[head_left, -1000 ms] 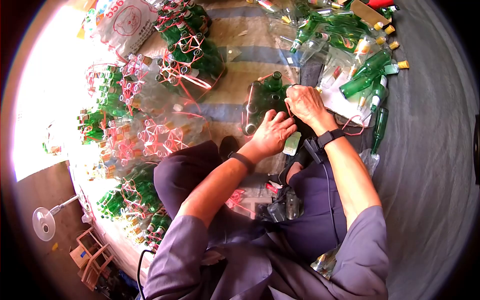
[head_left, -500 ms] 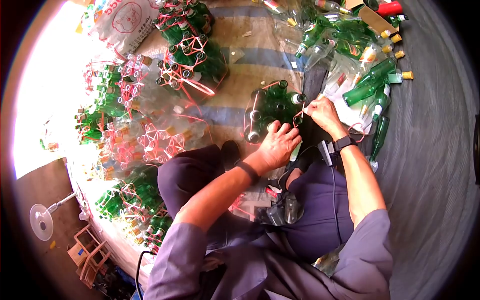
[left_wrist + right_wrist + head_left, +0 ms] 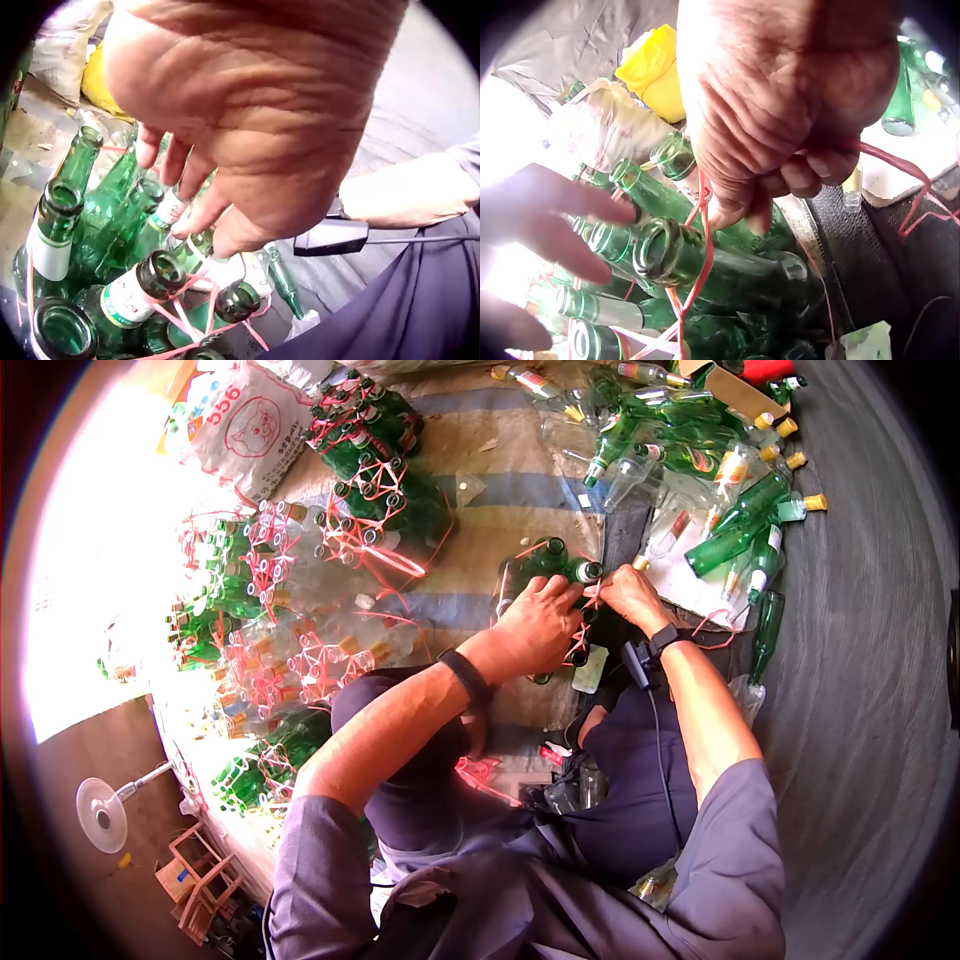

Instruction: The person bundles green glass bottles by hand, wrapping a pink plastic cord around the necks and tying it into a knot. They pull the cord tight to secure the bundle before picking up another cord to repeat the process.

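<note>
In front of the person stands a bundle of green glass bottles (image 3: 548,552), upright, with pink plastic string (image 3: 704,259) looped around their necks. The left hand (image 3: 540,625) reaches over the bundle, its fingers spread and loosely bent among the necks. Seen from the left wrist, its thumb and index finger come close to one bottle neck (image 3: 201,241). At the bundle's right side, the right hand (image 3: 632,598) curls around the pink string, whose tail (image 3: 900,161) trails out to the right. Its knuckles hide part of the string.
More bottles tied with pink string (image 3: 385,490) stand to the left, green and clear. Loose bottles (image 3: 740,510) lie in a pile at the far right, near a cardboard box (image 3: 740,392). A white printed sack (image 3: 250,430) is at the back left. The person's legs flank the near side.
The left hand has shifted from the bundle's near edge to over its middle. The right hand pulled outward to the right with the string, then came back slightly toward the bottles.
</note>
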`<control>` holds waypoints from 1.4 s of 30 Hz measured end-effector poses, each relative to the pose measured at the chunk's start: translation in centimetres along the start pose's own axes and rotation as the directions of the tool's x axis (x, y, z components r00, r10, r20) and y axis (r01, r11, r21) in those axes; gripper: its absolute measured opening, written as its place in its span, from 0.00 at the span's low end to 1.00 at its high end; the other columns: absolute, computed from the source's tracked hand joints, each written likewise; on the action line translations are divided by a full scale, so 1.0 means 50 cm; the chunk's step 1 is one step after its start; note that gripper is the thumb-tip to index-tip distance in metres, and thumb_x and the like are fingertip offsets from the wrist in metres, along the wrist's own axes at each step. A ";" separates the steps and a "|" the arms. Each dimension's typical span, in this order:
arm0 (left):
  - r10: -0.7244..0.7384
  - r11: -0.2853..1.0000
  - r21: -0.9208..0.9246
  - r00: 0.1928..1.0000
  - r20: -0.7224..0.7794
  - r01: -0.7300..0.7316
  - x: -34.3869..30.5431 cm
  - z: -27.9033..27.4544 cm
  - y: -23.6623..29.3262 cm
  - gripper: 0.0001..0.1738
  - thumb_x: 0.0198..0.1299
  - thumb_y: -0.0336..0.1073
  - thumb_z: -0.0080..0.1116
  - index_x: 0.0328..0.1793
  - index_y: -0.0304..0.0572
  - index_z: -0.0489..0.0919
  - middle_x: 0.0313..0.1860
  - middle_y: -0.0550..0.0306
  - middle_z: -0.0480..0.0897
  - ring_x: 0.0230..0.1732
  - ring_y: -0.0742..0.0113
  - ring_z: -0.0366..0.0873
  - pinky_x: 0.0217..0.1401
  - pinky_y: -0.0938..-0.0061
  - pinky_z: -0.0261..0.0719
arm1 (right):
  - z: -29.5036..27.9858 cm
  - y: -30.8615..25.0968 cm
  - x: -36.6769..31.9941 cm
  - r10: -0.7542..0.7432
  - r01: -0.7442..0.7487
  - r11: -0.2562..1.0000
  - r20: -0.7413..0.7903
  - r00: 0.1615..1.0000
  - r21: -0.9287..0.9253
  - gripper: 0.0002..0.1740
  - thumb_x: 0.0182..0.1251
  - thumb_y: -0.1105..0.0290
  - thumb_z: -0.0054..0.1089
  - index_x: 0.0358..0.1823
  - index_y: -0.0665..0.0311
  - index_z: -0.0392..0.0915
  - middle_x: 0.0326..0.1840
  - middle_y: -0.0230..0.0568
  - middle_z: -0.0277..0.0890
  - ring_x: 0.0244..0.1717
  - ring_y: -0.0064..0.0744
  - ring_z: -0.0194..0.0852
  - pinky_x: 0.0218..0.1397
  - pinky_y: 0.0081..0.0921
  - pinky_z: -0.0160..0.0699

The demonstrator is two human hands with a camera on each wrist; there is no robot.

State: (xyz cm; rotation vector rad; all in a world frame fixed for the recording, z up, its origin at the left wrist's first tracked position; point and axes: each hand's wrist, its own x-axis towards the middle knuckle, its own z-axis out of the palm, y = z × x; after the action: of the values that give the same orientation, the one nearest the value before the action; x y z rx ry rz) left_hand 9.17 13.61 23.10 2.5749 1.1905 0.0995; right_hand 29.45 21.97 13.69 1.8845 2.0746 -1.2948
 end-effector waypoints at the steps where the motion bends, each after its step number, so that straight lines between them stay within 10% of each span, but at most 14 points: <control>1: 0.006 1.000 -0.002 1.000 0.002 -0.006 0.005 0.006 -0.001 0.18 0.46 0.42 0.63 0.42 0.41 0.82 0.55 0.53 0.78 0.60 0.56 0.69 0.62 0.61 0.65 | 0.006 0.006 0.003 0.032 -0.032 0.999 0.010 0.999 -0.029 0.22 0.52 0.48 0.71 0.26 0.63 0.86 0.29 0.54 0.83 0.36 0.50 0.85 0.41 0.40 0.78; 9: -0.027 0.999 -0.048 0.995 -0.096 0.023 0.043 0.067 -0.002 0.22 0.45 0.41 0.60 0.47 0.40 0.82 0.61 0.59 0.78 0.63 0.59 0.68 0.64 0.55 0.60 | 0.001 -0.038 -0.014 0.189 -0.191 0.977 -0.035 0.981 -0.095 0.19 0.57 0.59 0.61 0.41 0.68 0.85 0.46 0.60 0.82 0.53 0.55 0.82 0.52 0.41 0.80; 23: -0.134 0.987 -0.075 0.988 0.073 0.140 0.069 0.039 -0.021 0.09 0.44 0.39 0.60 0.34 0.54 0.83 0.37 0.70 0.83 0.50 0.59 0.72 0.55 0.49 0.61 | 0.008 -0.039 -0.008 0.155 -0.155 0.982 -0.016 0.988 -0.109 0.24 0.59 0.53 0.64 0.42 0.68 0.85 0.47 0.64 0.80 0.54 0.59 0.79 0.54 0.46 0.79; 32: -0.141 0.985 -0.115 0.985 -0.095 0.130 0.072 0.037 -0.032 0.10 0.47 0.34 0.59 0.38 0.51 0.79 0.30 0.61 0.83 0.45 0.58 0.74 0.57 0.52 0.59 | 0.003 -0.021 -0.008 0.017 -0.018 0.999 0.025 1.000 0.030 0.27 0.57 0.48 0.65 0.39 0.70 0.83 0.41 0.67 0.79 0.51 0.59 0.80 0.49 0.46 0.78; 42: -0.163 0.986 0.015 0.970 -0.182 0.169 0.068 0.030 -0.021 0.14 0.46 0.32 0.57 0.42 0.44 0.74 0.29 0.55 0.83 0.42 0.55 0.77 0.52 0.53 0.62 | -0.002 0.015 0.015 -0.016 -0.013 0.987 0.177 0.984 0.162 0.24 0.62 0.51 0.63 0.34 0.71 0.83 0.21 0.51 0.76 0.26 0.35 0.75 0.36 0.39 0.74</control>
State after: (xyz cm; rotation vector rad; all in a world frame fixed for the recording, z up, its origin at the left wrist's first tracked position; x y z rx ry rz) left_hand 10.92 16.45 21.16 2.5232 1.4786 0.2846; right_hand 29.94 22.57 12.97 1.7501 1.9362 -1.6122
